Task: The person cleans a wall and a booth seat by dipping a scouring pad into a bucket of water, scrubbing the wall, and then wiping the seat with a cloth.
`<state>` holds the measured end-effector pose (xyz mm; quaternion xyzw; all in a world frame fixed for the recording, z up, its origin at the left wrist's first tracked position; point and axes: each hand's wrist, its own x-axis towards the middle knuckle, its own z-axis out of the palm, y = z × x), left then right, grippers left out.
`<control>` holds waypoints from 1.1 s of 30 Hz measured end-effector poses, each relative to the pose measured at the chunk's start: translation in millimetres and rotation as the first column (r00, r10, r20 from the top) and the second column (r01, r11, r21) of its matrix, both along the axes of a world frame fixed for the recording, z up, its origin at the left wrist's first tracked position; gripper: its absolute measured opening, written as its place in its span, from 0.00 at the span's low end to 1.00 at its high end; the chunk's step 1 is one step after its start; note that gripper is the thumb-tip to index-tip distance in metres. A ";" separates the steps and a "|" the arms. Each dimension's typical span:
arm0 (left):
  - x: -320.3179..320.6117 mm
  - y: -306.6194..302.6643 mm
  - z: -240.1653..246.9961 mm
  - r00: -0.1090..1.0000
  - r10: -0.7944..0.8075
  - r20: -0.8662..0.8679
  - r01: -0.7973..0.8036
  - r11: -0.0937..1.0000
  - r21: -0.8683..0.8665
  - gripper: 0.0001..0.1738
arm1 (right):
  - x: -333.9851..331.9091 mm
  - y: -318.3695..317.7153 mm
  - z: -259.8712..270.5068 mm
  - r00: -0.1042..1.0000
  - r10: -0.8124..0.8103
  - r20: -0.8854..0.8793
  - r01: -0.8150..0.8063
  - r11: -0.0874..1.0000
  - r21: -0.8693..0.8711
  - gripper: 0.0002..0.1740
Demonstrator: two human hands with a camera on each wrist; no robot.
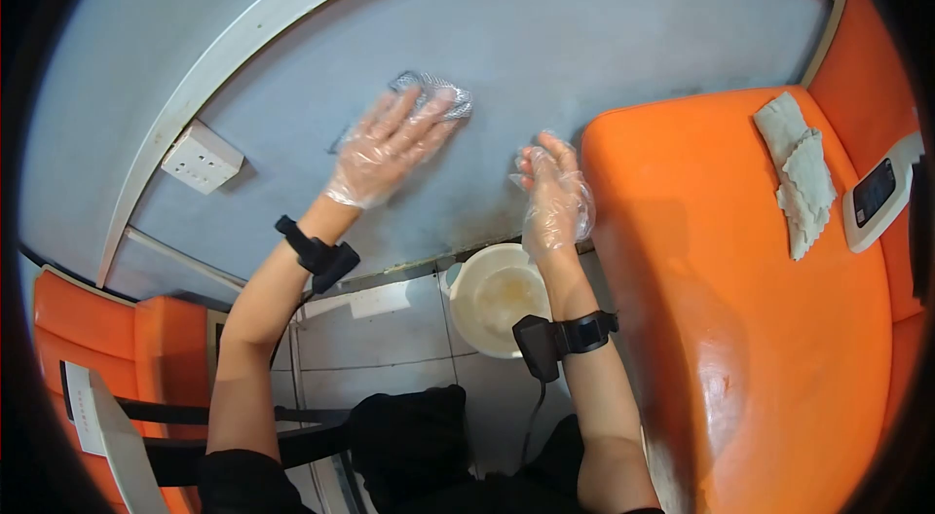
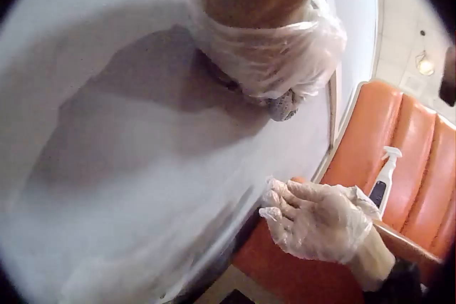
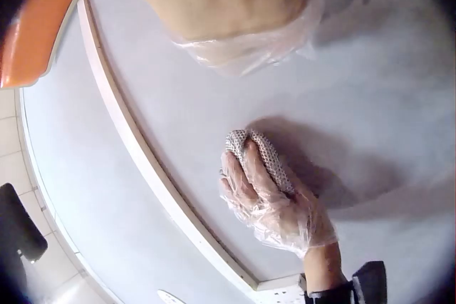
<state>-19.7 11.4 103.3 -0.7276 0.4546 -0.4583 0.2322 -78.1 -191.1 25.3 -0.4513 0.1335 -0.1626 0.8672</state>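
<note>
My left hand (image 1: pixel 394 146), in a clear plastic glove, lies against the grey wall panel (image 1: pixel 584 18) with its fingers extended over a silvery mesh cloth (image 1: pixel 458 103). The right wrist view shows that cloth (image 3: pixel 271 158) bunched under and between the fingers of the left hand (image 3: pixel 281 211). Part of the mesh (image 2: pixel 283 108) shows past the glove in the left wrist view. My right hand (image 1: pixel 553 198), also gloved, hovers near the lower wall with loosely bent fingers and holds nothing; its palm (image 2: pixel 320 225) shows in the left wrist view.
A pale bucket (image 1: pixel 467 319) with cloudy liquid stands on the tiles below. An orange bench (image 1: pixel 740 319) at the right bears a folded cloth (image 1: pixel 804 173) and a white spray bottle (image 1: pixel 881 198). A socket box (image 1: pixel 202 159) juts from the wall at the left; a chair (image 1: pixel 102 426) stands lower left.
</note>
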 end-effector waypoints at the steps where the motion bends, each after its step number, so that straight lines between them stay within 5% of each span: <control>1: -3.1 0.2 11.5 0.999 0.020 0.050 -0.020 1.000 0.007 0.27 | 2.1 1.1 -3.5 0.999 0.031 -0.024 -0.031 0.999 0.012 0.18; 6: 11.5 -15.8 21.8 0.996 -0.085 -0.038 0.087 0.995 0.052 0.26 | 12.4 3.2 -7.0 0.999 0.043 0.016 -0.044 0.998 0.036 0.17; 12: 34.6 -121.8 23.9 0.927 -0.301 -0.223 0.310 0.951 0.009 0.21 | 13.2 0.5 -27.4 0.996 0.094 0.010 -0.094 0.991 0.095 0.16; 19: 45.3 -137.5 -10.0 0.881 -0.314 -0.354 0.383 0.913 0.141 0.16 | 13.3 -13.5 -52.2 0.998 0.067 -0.005 -0.066 0.993 0.097 0.14; 20: 50.5 -135.2 -9.3 0.844 -0.245 -0.477 0.325 0.942 0.090 0.15 | 13.8 -13.5 -52.4 0.998 0.069 -0.003 -0.068 0.991 0.111 0.14; 23: 42.0 -154.1 31.4 0.889 -0.320 -0.329 0.371 0.922 0.106 0.16 | 17.2 -11.3 -62.5 0.997 0.079 -0.002 -0.078 0.990 0.113 0.13; 27: 31.9 -153.0 -0.6 0.944 -0.175 -0.279 0.260 0.917 0.303 0.12 | 20.9 -7.2 -61.5 0.998 0.046 0.040 -0.051 0.992 0.116 0.14; 30: 33.4 -147.3 -1.8 0.903 0.004 -0.430 0.231 0.840 0.492 0.12 | 18.7 -14.7 -57.2 0.999 0.044 0.031 -0.048 0.989 0.140 0.14; 33: 42.0 -154.7 13.3 0.899 -0.228 -0.374 0.336 0.907 0.256 0.10 | 16.1 -15.2 -56.0 0.997 0.069 0.040 -0.074 0.985 0.153 0.14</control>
